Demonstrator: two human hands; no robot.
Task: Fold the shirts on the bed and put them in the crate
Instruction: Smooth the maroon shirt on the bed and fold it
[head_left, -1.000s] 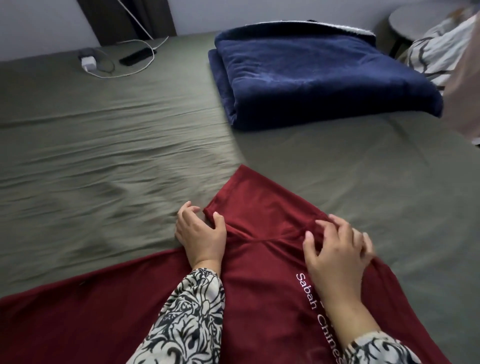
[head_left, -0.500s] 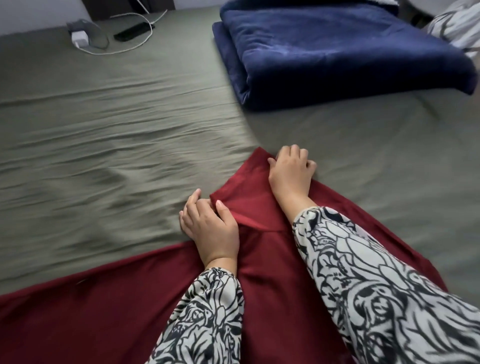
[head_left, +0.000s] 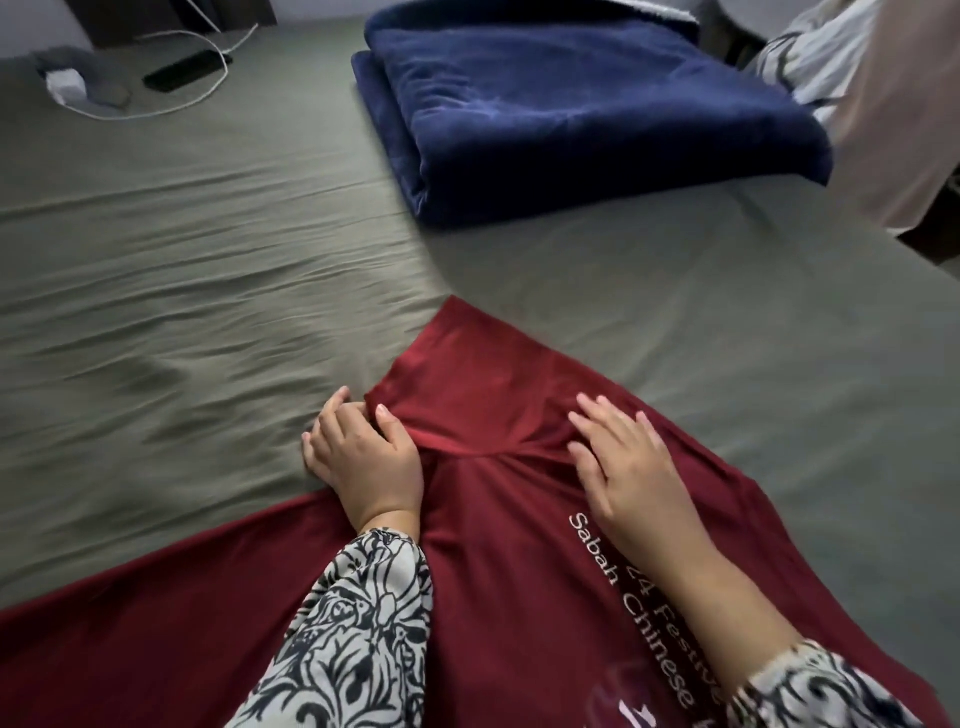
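A red shirt (head_left: 519, 545) is spread on the bed (head_left: 208, 260), nearer to the viewer than the folded blue blanket (head_left: 587, 104), which lies well apart from it toward the head of the bed; no crate can be seen. One sleeve of the shirt is pointed toward the blanket, and it is at the base of this sleeve that both hands are placed. The main risk is judged to be an uneven fold: the cloth is thin and loose, so if the sleeve were drawn over while pinned on one side only, the seam could be dragged askew and creases trapped beneath it. A second risk is that the body of the shirt, which is not weighted anywhere else, could be slid across the bedsheet by a strong pull, and the flat layout lost. The left hand (head_left: 363, 457) is set at the shirt edge on the side away from the blanket's right corner, with its fingers curled and the thumb laid over the top, so that a ridge of red cloth is pinched between them. The right hand (head_left: 631, 467) is laid flat on the shirt beside it, just above the white lettering (head_left: 649, 613); its fingers are nearly straight and slightly spread, pressed on the cloth, and nothing is gripped by them.
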